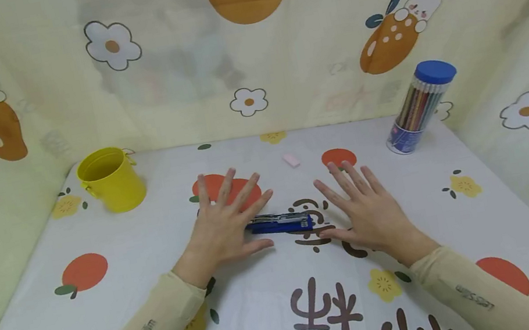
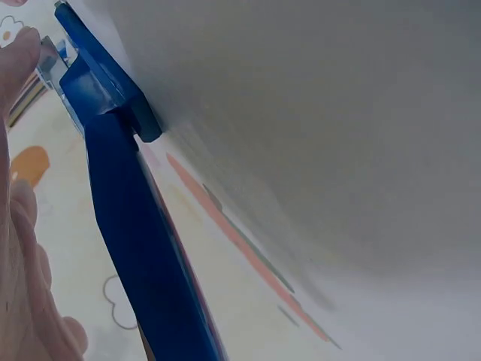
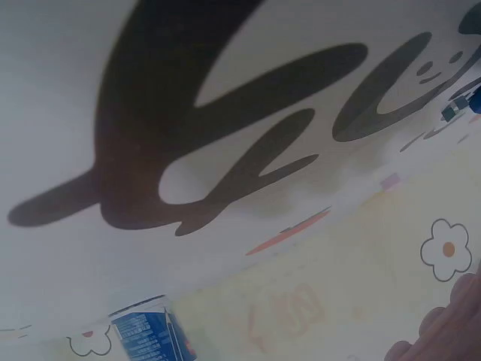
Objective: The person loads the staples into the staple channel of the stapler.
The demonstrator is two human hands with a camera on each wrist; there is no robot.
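1. Left hand (image 1: 225, 228), one; back upward, fingers fanned wide, clamped on nothing; it lies over one end of the stapler, whose length shows between thumb and forefinger; whether skin meets casing, we cannot tell;
2. Right hand (image 1: 371, 212), one; likewise spread and holding nothing, well apart from its fellow, its thumb near the stapler's free end;
3. Stapler (image 1: 282, 224), one; blue below, silvery above, lying between the two hands on the printed tablecloth (image 1: 255, 320);
4. Surroundings; yellow bucket (image 1: 123, 184) at back left, lidded pencil tub (image 1: 416, 108) at back right, and a small pink block (image 1: 291, 160) (an eraser, perhaps) beyond the hands;
5. Handling note; we judge the left hand the better placed, and would curl its fingers round the casing before any lift, since smooth sides may slide; we would keep fingertips out of the hinged gap, and bring the right hand to the free end only for steadying
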